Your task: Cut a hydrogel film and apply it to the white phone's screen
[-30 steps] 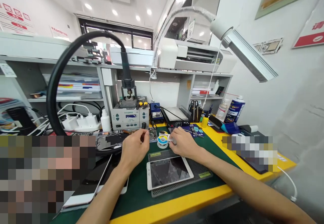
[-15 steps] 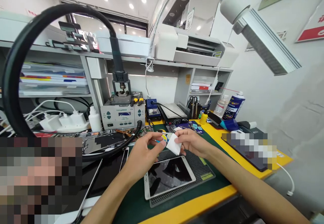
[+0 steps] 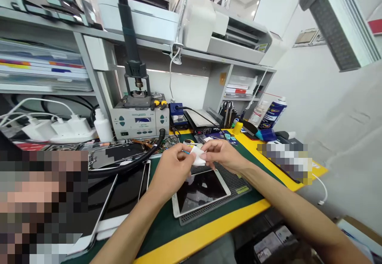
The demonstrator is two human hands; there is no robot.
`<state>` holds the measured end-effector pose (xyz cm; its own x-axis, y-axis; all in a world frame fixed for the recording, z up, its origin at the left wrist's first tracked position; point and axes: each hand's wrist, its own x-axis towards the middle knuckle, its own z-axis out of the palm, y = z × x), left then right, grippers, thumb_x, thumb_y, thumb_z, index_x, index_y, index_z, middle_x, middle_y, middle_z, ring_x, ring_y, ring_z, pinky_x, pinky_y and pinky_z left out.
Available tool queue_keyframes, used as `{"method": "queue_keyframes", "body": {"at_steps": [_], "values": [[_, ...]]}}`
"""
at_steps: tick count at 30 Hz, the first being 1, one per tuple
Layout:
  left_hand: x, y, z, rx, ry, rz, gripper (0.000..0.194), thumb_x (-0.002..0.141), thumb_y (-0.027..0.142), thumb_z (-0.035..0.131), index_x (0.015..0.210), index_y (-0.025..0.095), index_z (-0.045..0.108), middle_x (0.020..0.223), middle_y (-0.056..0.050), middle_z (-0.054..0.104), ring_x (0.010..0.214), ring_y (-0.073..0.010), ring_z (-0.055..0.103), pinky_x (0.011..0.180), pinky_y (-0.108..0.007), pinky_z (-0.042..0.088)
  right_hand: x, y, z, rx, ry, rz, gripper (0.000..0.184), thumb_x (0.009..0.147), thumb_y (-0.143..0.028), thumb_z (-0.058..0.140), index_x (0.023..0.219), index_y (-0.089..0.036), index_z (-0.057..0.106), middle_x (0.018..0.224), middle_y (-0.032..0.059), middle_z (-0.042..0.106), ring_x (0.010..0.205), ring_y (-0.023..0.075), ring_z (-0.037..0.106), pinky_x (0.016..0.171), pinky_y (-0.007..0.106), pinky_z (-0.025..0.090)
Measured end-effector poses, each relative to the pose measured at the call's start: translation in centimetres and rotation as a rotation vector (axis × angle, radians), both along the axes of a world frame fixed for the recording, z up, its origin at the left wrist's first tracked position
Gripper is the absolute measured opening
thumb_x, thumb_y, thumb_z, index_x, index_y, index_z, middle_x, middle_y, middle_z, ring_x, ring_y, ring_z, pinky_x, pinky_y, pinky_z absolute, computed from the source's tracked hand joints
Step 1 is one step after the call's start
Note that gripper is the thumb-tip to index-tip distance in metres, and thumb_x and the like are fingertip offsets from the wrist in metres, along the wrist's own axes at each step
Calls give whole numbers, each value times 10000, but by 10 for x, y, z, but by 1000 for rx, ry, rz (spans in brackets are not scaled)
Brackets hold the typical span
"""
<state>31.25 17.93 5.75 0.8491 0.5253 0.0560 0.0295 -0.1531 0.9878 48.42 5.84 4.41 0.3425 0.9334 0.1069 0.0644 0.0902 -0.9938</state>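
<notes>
Just pinching a white wipe point(image 3: 197, 156) between left grip point(image 3: 172, 172) and right grip point(image 3: 222, 156), both nearly closed on it, above the far edge of a tablet point(image 3: 200, 190) lying on a perforated mat point(image 3: 235, 188) on the surface point(image 3: 203, 226)

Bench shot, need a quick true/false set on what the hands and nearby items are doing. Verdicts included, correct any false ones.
1. The left hand and right hand pinch one white cloth. True.
2. A tablet lies on the perforated mat. True.
3. The cloth is pressed against the tablet's screen. False: it is held above the tablet, apart from it.
4. The right hand holds a screwdriver. False: it holds the cloth.
</notes>
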Motion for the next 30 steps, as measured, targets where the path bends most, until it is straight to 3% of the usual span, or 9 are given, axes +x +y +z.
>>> {"method": "queue_keyframes", "body": {"at_steps": [6,11,16,21,24,27,30], "values": [[-1,2,1,-52,24,24,234,825,337,609,963,185,721,498,38,585,420,-117,432,416,-218,362,6,-5,3,177,-74,-115,145,682,-207,862,816,-160,833,675,40,739,481,128,594,467,257,485],[-9,14,7,-143,-90,95,242,792,340,575,812,167,744,546,-23,624,511,-159,525,438,-236,394,46,-18,19,442,3,-411,117,703,-235,690,748,-187,786,678,23,700,552,136,592,452,234,457],[-15,20,6,-9,51,-31,376,837,554,697,842,181,743,578,-13,616,506,-128,479,453,-214,360,77,-27,34,574,70,-619,99,648,-262,670,658,-178,720,651,10,642,516,119,545,385,211,394],[-13,14,-1,73,209,-180,495,827,638,717,1092,219,700,630,11,620,507,-121,442,453,-211,333,85,-35,41,633,57,-727,101,644,-272,669,668,-178,697,648,9,633,504,114,528,376,207,373],[-13,13,-3,86,262,-214,519,811,656,721,1100,226,695,636,10,616,525,-128,443,449,-212,321,88,-38,42,641,18,-770,104,647,-277,672,677,-178,686,640,5,626,498,110,522,380,204,357],[-15,15,-2,95,259,-107,482,783,642,739,1014,220,723,613,3,617,505,-119,418,454,-221,309,91,-40,43,615,-21,-791,121,661,-300,646,699,-189,674,642,-5,613,496,103,508,390,204,351],[-15,22,2,61,134,140,440,750,571,775,1018,224,737,619,-4,625,525,-140,456,468,-244,353,90,-38,42,513,-75,-756,145,689,-329,623,728,-198,672,650,-12,617,492,103,495,397,207,349]]}}
